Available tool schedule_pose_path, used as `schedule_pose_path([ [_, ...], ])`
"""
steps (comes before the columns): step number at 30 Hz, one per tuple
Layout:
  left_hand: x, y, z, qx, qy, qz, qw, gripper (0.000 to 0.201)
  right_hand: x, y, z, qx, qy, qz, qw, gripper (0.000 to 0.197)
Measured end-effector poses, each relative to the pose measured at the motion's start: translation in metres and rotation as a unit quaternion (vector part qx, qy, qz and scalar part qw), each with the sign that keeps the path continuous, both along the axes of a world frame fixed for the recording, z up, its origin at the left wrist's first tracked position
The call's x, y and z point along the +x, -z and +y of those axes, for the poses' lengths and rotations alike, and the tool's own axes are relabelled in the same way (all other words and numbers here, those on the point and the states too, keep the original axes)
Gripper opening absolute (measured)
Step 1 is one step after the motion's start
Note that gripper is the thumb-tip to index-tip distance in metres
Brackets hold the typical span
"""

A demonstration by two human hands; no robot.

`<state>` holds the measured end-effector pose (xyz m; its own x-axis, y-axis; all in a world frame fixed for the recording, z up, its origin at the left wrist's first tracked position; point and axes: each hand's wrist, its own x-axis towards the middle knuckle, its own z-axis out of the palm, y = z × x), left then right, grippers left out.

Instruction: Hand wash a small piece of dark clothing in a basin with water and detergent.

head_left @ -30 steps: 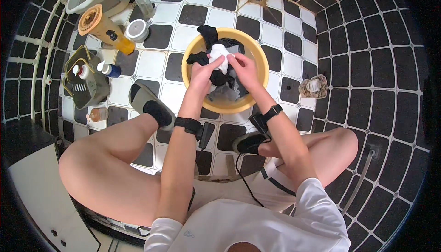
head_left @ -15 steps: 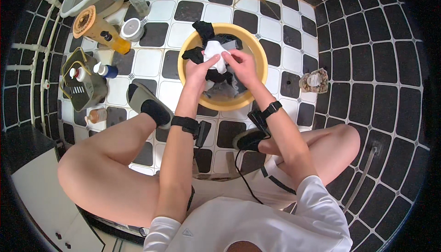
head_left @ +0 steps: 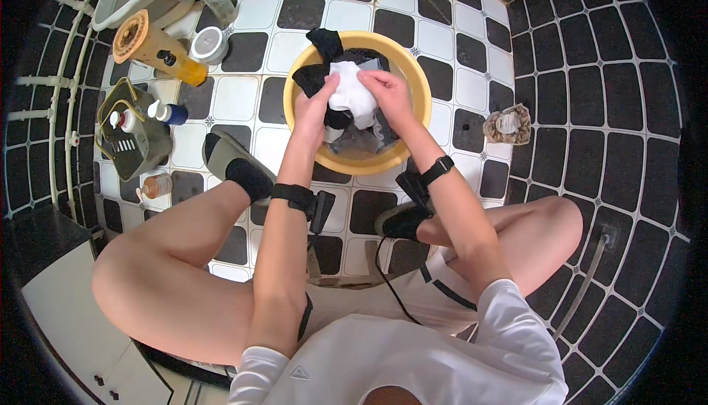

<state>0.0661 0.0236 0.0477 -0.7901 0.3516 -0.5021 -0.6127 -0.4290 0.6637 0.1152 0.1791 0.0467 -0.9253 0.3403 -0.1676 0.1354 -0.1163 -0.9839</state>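
At the left on the tiled floor stand a basket (head_left: 147, 156), a blue bottle (head_left: 172, 114) and a yellow bottle (head_left: 193, 73), with a white tub (head_left: 209, 45) just beyond them, all apart from the work. Next comes the basin (head_left: 289, 104), yellow, holding cloudy water and dark cloth; a black cloth (head_left: 324, 45) hangs over its far left rim. The left hand (head_left: 313, 110) is closed on the left side of the white cloth (head_left: 352, 95), thumb on top (its other fingers are largely hidden), and the right hand (head_left: 392, 99) pinches the upper right edge. The white cloth is thus held between both hands, above the basin's contents. The step in hand seems to be working this one piece with the fingers; the next move calls for a secure grip on each side, clear of the black cloth. Farther right, near the wall, sits a patterned packet (head_left: 509, 125).
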Motion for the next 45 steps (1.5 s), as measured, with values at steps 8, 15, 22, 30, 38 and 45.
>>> schedule_pose_path([
  [8, 0.006, -0.002, 0.003, -0.069, 0.093, 0.099, 0.988, 0.045, 0.002, -0.015, 0.002, 0.048, -0.005, -0.007, 0.999, 0.021],
  [15, 0.017, -0.017, 0.022, -0.141, -0.001, 0.098, 0.985, 0.04, 0.008, -0.026, 0.004, 0.103, 0.009, 0.027, 0.994, 0.022],
  [22, 0.015, -0.023, 0.011, -0.055, 0.083, 0.123, 0.987, 0.033, 0.009, -0.035, 0.025, -0.004, -0.053, -0.079, 0.995, 0.026],
  [30, 0.016, -0.023, 0.008, 0.081, 0.083, 0.052, 0.992, 0.107, 0.01, -0.05, 0.013, 0.08, 0.047, 0.013, 0.996, 0.017],
  [38, 0.026, -0.015, 0.012, 0.175, 0.081, 0.007, 0.981, 0.092, 0.025, -0.055, -0.038, 0.386, -0.018, 0.166, 0.907, 0.025],
  [45, 0.02, -0.009, 0.016, 0.09, -0.075, -0.017, 0.993, 0.06, 0.036, -0.053, -0.041, 0.425, -0.174, 0.241, 0.855, 0.029],
])
